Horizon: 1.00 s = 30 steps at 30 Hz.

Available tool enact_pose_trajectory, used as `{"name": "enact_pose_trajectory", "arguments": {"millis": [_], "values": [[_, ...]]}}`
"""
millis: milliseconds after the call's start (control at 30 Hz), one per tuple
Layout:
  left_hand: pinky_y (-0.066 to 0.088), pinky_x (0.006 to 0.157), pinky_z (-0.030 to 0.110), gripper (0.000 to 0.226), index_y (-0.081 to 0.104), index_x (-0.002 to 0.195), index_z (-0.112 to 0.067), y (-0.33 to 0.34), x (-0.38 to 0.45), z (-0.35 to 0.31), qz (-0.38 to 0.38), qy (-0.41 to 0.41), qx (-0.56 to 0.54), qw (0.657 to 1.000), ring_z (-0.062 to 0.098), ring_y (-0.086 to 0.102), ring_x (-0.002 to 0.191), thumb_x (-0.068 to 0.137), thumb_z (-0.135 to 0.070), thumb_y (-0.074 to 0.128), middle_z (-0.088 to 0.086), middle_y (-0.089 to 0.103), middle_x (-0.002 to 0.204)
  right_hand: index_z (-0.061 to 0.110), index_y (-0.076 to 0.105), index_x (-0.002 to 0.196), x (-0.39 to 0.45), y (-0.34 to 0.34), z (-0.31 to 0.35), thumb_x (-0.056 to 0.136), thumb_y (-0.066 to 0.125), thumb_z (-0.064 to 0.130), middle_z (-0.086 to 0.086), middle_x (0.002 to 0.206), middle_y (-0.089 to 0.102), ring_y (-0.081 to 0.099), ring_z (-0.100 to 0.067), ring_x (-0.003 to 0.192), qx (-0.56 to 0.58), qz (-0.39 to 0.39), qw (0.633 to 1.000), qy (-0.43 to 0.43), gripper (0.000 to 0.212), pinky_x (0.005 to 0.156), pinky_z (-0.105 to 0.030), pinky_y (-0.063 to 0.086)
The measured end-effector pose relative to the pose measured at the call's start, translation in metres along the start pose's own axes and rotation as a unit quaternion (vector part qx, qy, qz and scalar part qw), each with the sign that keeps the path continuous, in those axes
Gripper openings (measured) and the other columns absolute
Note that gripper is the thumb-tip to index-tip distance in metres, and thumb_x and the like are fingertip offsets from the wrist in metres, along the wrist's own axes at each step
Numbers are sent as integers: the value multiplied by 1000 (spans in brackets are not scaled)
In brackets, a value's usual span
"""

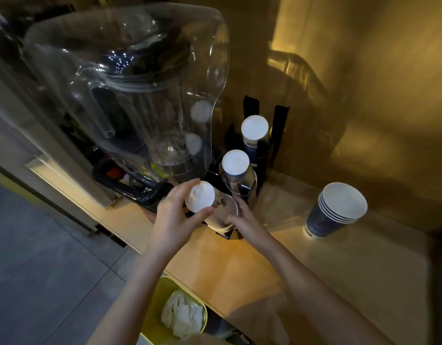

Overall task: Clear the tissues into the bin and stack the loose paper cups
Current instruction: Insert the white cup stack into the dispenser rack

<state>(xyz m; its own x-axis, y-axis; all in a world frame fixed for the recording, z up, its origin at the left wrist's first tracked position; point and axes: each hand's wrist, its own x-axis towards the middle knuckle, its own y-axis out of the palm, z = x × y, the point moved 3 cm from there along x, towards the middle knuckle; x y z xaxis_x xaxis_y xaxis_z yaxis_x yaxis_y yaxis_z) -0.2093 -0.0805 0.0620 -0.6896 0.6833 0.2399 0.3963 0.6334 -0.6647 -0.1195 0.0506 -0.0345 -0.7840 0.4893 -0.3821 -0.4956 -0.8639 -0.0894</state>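
Note:
My left hand (pixel 173 215) grips an upside-down paper cup (pixel 200 196) by its white base, held over the front slot of a black cup holder (pixel 261 168). My right hand (pixel 242 219) holds the wide rim of the cup stack (pixel 224 215) in that slot, just below the held cup. Two more upside-down stacks (pixel 235 162) (pixel 254 127) stand in the holder behind. An upright stack of several blue cups (pixel 335 210) sits on the counter to the right. White tissues (pixel 181 317) lie in the yellow bin (pixel 152 310) below the counter edge.
A large clear blender (pixel 140 100) with a cover stands left of the holder. The wooden counter (pixel 239 265) stretches to the right, bounded by a yellow wall (pixel 364 95). Grey floor tiles (pixel 40 270) lie at the lower left.

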Motion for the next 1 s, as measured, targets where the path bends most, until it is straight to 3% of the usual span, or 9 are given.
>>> {"name": "enact_pose_trajectory", "arguments": {"millis": [100,233,300,400,500,633,800,900,1000], "values": [[38,99,26,64,49,130,-11,21,2,7,59,12,19,998,13,48,120,73,-21,76,3,55,130,18,31,140,-1,-5,-11,90,47,6,3,128,43,41,-13,116,34,-22,999,29,54,82,-19,39],[34,103,25,72,38,138,-12,45,5,12,137,5,52,989,21,43,130,76,-22,73,7,46,139,13,44,133,-2,-6,-19,96,43,14,-4,118,55,51,-19,113,34,-51,997,38,36,80,-22,41],[36,105,30,72,33,141,-13,51,8,13,163,10,74,984,22,41,130,79,-23,70,7,41,142,11,44,133,-4,-7,-20,97,42,17,-7,121,55,50,-21,116,15,-63,997,38,37,83,-22,39],[38,105,36,73,26,144,-11,54,14,16,200,14,113,973,27,41,130,83,-22,65,10,36,144,12,47,132,-7,-11,-22,97,44,22,-3,118,54,48,-13,108,-16,-62,998,24,37,75,-14,40],[38,105,36,73,25,144,-10,53,18,18,227,16,134,965,27,43,128,84,-24,64,10,35,144,12,51,128,-8,-13,-24,96,46,26,-9,118,59,53,-20,105,-60,-69,996,16,36,81,-27,39],[40,104,37,72,25,143,-9,53,18,16,233,23,158,959,29,44,128,85,-27,63,11,36,145,11,53,125,-13,-17,-19,95,46,23,-15,112,64,58,-30,101,-181,-69,981,-17,33,73,-31,41],[42,104,36,74,25,143,-9,52,17,7,223,10,210,952,26,42,130,84,-32,62,9,36,145,9,55,114,-35,-37,14,95,42,22,-15,103,65,60,-33,92,-468,-92,873,-104,26,65,-33,39],[51,89,38,53,47,128,-8,43,24,-18,142,32,220,964,27,53,114,83,-33,62,11,53,124,9,55,105,-51,-60,32,96,39,25,-14,97,66,61,-35,90,-558,-126,811,-125,25,64,-36,39],[55,72,41,33,60,109,-10,40,31,-53,92,85,201,971,28,61,93,85,-33,58,10,63,101,8,57,97,-69,-90,43,94,40,27,-15,91,67,62,-35,87,-586,-168,782,-131,25,62,-36,40]]}}
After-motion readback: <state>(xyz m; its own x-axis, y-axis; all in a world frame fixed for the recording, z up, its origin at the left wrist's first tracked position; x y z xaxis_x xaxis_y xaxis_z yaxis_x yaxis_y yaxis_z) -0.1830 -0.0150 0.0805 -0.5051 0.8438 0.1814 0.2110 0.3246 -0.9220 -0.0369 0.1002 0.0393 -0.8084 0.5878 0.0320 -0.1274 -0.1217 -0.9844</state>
